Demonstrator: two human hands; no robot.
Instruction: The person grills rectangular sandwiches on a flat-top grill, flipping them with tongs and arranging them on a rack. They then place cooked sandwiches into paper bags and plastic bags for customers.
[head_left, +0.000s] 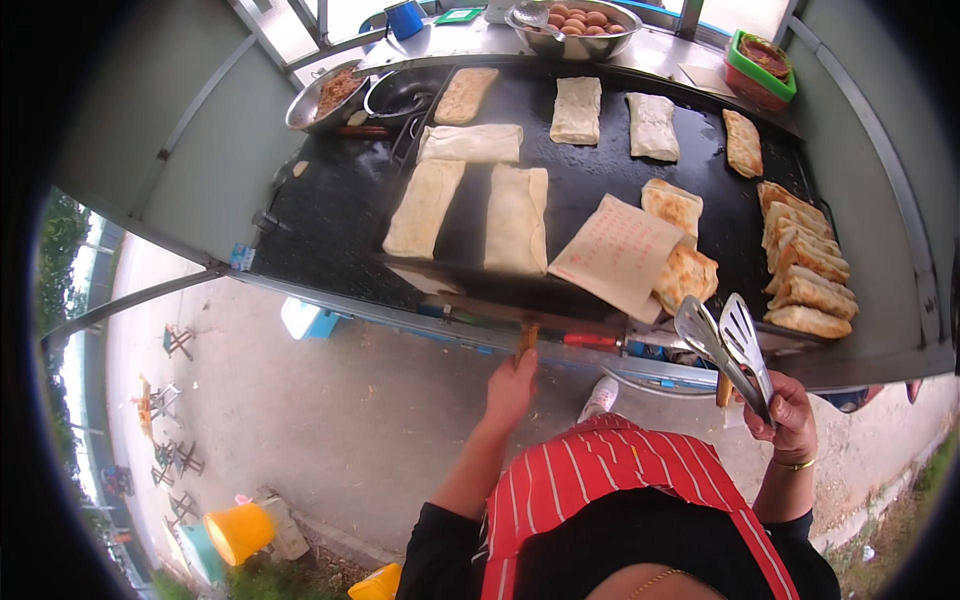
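Observation:
My left hand (512, 386) grips a wooden handle (528, 339) at the front edge of the black griddle (592, 176). In my right hand (784, 420) are metal food tongs (731, 352), their slotted ends spread apart. Just left of the tong ends, a browned flatbread (686, 279) sticks partly out of a printed brown paper bag (619, 251). Another browned flatbread (673, 208) lies behind it. Pale folded flatbreads (517, 217) rest on the left and back of the griddle. A row of browned flatbreads (806, 262) leans together along the right side.
Behind the griddle stand a steel bowl of eggs (577, 49) with a skimmer and a green basket (787, 82). A bowl of filling (322, 101) and a black pan (401, 94) sit at the back left. A red-handled tool (592, 340) lies below the front edge.

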